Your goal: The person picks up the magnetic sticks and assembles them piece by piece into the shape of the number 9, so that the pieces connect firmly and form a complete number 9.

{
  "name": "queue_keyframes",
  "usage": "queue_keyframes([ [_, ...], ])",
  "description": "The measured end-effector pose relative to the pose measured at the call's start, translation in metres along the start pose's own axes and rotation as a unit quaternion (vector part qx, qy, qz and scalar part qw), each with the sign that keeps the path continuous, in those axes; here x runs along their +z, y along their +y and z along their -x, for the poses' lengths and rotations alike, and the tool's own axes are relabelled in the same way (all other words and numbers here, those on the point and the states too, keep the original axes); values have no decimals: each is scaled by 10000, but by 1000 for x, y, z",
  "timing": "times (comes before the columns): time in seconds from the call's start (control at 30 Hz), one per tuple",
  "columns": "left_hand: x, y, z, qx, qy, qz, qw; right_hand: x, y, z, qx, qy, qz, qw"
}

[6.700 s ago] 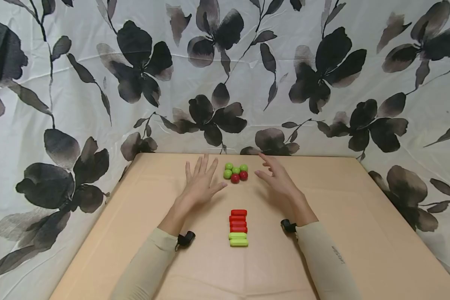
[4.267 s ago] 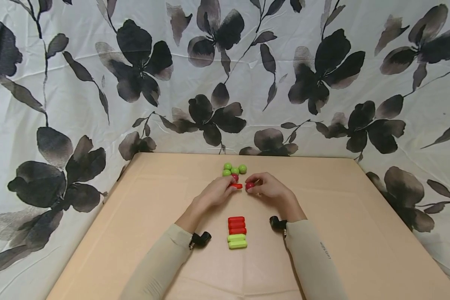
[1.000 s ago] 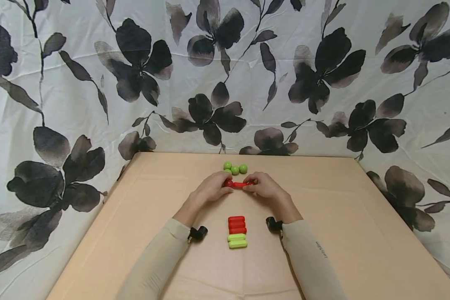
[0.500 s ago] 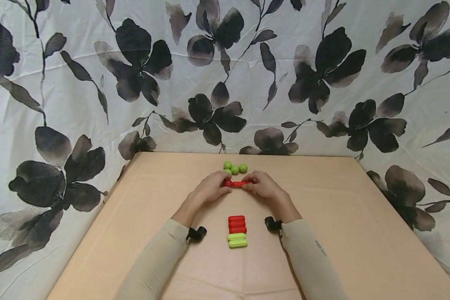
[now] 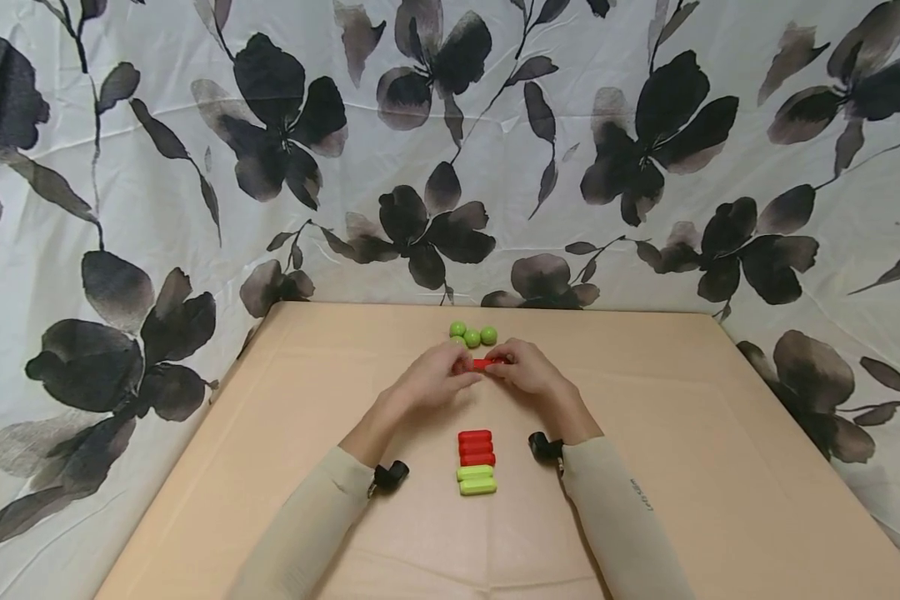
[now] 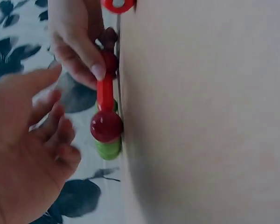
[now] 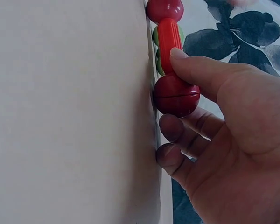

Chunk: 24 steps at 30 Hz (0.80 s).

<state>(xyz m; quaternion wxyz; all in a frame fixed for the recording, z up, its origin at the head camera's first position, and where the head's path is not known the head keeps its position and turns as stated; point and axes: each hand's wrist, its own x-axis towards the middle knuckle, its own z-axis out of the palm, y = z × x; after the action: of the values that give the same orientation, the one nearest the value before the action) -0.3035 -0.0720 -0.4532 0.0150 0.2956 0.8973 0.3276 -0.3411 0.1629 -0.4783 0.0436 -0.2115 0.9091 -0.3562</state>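
A ribbed red rod (image 5: pixel 482 364) lies lengthwise between two dark red balls, joined end to end like a small dumbbell. My right hand (image 5: pixel 534 371) pinches it, thumb on the rod near the right ball (image 7: pixel 176 95), with fingers behind. At the other end, the left ball (image 6: pixel 107 126) stays on the rod without being held. My left hand (image 5: pixel 429 377) is next to that ball, its fingers (image 6: pixel 60 140) loosely bent and apart from it in the left wrist view. In the head view, that hand hides most of the left ball.
Several green balls (image 5: pixel 472 338) sit together just behind the hands. Nearer on the tan table (image 5: pixel 330 533), several red rods (image 5: pixel 476 448) and two lime-green rods (image 5: pixel 477 486) lie stacked in a column. A floral cloth (image 5: pixel 540 183) hangs behind the table's far edge.
Earlier, the left hand held the rod and the right a ball; then both balls came onto the rod's ends. Now the left hand has let go of its ball, while the right still holds on.
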Motion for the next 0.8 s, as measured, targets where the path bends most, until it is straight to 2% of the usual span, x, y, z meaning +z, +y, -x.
queue_keyframes([
  [0.07,1,9,4,179,-811,216,9963,-1,1,0,-18,50,25,10000],
  [0.13,4,15,9,202,-1587,303,9866,-1,0,-1,0,82,26,10000],
  [0.17,6,17,11,196,-1865,305,9818,-1,1,-1,16,89,9,10000],
  [0.23,7,19,14,106,-2170,261,9758,-2,1,-1,29,110,-5,9999],
  [0.33,8,21,18,-42,-2267,196,9738,-2,1,-1,42,100,-18,9999],
  [0.53,6,28,22,-129,-2360,-9,9717,-2,0,-1,44,54,-112,9999],
  [0.7,10,33,23,23,-2165,-529,9749,-3,-1,0,134,33,-306,9994],
  [0.8,10,30,23,24,-1991,-611,9781,-2,0,1,198,23,-333,9992],
])
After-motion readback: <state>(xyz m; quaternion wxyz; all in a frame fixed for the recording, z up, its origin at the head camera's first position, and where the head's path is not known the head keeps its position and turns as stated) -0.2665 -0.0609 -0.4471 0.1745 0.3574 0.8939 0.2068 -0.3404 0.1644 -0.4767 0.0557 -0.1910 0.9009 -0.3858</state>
